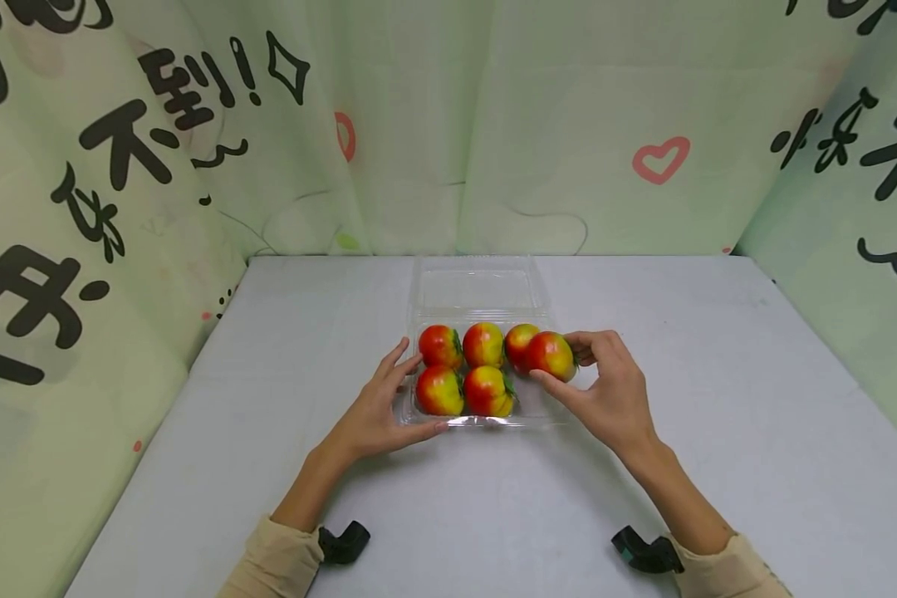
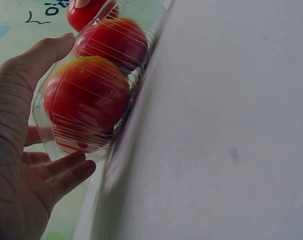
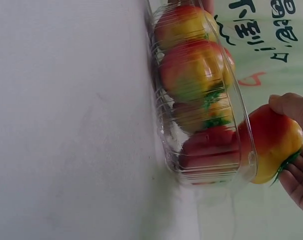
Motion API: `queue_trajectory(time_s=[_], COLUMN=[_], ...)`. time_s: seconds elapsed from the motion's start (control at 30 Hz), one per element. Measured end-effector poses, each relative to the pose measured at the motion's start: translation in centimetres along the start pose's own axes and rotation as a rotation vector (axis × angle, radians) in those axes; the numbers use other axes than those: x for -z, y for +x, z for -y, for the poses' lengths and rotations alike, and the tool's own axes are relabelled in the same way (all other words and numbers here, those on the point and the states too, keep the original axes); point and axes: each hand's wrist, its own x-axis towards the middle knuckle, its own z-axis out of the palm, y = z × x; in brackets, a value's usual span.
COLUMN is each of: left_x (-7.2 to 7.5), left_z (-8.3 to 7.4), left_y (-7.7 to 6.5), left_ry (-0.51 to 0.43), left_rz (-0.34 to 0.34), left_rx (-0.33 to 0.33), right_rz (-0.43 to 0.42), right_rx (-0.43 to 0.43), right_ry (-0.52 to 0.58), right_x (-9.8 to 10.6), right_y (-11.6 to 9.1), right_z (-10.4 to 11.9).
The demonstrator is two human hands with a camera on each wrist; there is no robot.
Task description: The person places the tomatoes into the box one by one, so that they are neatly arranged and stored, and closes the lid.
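A clear plastic clamshell box (image 1: 534, 419) lies on the table with its lid (image 1: 482, 289) folded back open. Several glossy red-and-yellow tomatoes (image 1: 441, 390) with green leaves sit inside in two rows. My right hand (image 1: 605, 390) pinches another tomato (image 1: 551, 355) between thumb and fingers at the box's right side, overlapping the back-right tomato (image 1: 519, 342). In the right wrist view this held tomato (image 3: 276, 142) is tilted, partly above the rim. My left hand (image 1: 377, 407) rests around the box's front-left corner, fingers spread along the left side, thumb at the front edge.
The white table (image 1: 299, 332) extends around the box. Printed curtains (image 1: 568, 100) with black characters and red hearts stand behind it and at both sides. A black wrist mount (image 1: 344, 544) sits at the left cuff, another mount (image 1: 646, 551) at the right.
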Motion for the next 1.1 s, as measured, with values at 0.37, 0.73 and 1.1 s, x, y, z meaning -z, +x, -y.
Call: queue_trajectory(time_s=[0.37,0.73,1.1], left_x=[0.01,-0.06,-0.13], left_z=[0.01,0.09,0.17], left_y=[-0.05,0.0,0.0], left_ry=[-0.001,0.008,0.013], left_rz=[0.003,-0.001,-0.004], left_rx=[0.004,0.006,0.007], right_rz=[0.017,0.106,0.246], right_rx=[0.006,-0.033,-0.126], right_ry=[0.0,-0.02,-0.029], right_x=[-0.35,-0.46,-0.87], right_y=[-0.35,-0.68,-0.91], right_z=[0.34,0.82,0.66])
